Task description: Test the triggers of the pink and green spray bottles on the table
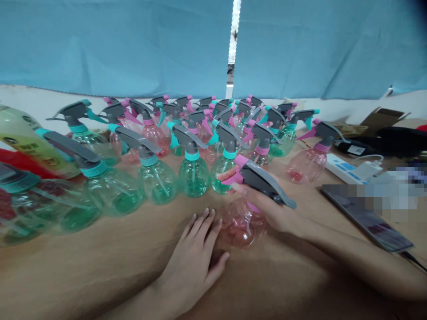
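Note:
My right hand [267, 202] is wrapped round the neck of a pink spray bottle [239, 224] with a grey and pink trigger head. The bottle leans a little, and its base is close to the tabletop. Flat on the table lies my left hand [196, 253], fingers stretched out and holding nothing, just left of that bottle. Beyond the hands stand green spray bottles with turquoise collars, among them one green spray bottle [193, 175] straight ahead and another green spray bottle [158, 182] to its left.
Several more pink and green spray bottles crowd the back, including a pink spray bottle [308, 164] at right. A phone [367, 218] with a cable and a white power strip [345, 169] lie on the right. A large yellowish bottle [36, 142] is at far left. A blue cloth [133, 49] hangs behind.

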Demonstrator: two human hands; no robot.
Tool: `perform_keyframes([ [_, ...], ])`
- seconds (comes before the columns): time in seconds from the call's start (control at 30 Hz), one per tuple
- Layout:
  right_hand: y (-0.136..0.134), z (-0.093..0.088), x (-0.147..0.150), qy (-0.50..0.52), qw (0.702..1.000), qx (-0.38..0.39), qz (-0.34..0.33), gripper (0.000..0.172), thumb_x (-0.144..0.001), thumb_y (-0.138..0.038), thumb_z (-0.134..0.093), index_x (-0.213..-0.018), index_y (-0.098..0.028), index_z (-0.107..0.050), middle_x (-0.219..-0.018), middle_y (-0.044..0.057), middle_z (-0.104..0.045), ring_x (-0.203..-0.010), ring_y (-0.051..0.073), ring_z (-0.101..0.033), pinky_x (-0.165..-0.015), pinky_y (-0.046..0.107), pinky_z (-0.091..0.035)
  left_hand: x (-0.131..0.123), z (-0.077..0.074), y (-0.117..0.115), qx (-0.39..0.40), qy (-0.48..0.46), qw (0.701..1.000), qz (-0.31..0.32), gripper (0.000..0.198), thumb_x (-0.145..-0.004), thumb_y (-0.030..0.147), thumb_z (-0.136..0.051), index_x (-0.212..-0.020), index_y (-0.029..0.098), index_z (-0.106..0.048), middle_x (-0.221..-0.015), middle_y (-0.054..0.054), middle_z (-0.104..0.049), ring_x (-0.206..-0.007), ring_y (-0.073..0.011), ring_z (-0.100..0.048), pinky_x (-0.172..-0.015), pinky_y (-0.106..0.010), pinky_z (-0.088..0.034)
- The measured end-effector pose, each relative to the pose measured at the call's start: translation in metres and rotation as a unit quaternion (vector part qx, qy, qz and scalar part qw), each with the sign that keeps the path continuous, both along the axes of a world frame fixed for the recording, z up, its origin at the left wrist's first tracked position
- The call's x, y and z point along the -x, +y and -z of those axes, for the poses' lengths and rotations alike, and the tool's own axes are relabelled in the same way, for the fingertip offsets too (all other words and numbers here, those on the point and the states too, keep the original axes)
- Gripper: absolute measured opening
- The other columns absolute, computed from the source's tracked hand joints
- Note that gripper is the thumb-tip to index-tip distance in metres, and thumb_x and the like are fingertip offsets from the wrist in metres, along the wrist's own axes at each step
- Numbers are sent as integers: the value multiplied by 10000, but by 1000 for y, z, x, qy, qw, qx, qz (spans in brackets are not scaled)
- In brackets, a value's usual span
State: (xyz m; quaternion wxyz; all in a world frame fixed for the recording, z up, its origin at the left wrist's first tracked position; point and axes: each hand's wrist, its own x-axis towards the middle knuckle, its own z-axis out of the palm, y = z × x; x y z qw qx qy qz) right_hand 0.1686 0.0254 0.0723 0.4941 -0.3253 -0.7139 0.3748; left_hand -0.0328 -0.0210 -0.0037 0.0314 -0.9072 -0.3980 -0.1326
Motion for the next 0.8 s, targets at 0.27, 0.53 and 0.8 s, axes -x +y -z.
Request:
perform_keyframes([
  [0.27,-1,1,0,18,1000,1,-16,155,-866,-276,-603,-1017,-256,-633,-968,-4,-648,-812,142,-588,-779,304,-480,0,0,-1,-1,-4,1000,2,510,-899,391,-529,-1315,99,-487,-1408,-173,-466,-1299,-317,-421,-1034,-498,-381],
  [0.53,-1,0,2,15,1000,12,2,171,-869,-322,-598,-1018,-239,-614,-945,2,-640,-794,141,-584,-803,315,-485,0,-1,-1,5,8,1000,-1,516,-895,396,-535,-1316,101,-490,-1421,-174,-451,-1312,-319,-407,-1032,-507,-385],
  [0.8,-2,-2,3,8,1000,6,0,195,-869,-327,-589,-1040,-232,-600,-942,5,-643,-791,145,-585,-800,315,-490,0,-1,-2,7,0,1000,0,523,-905,391,-523,-1330,90,-474,-1422,-177,-448,-1314,-320,-402,-1038,-512,-375],
])
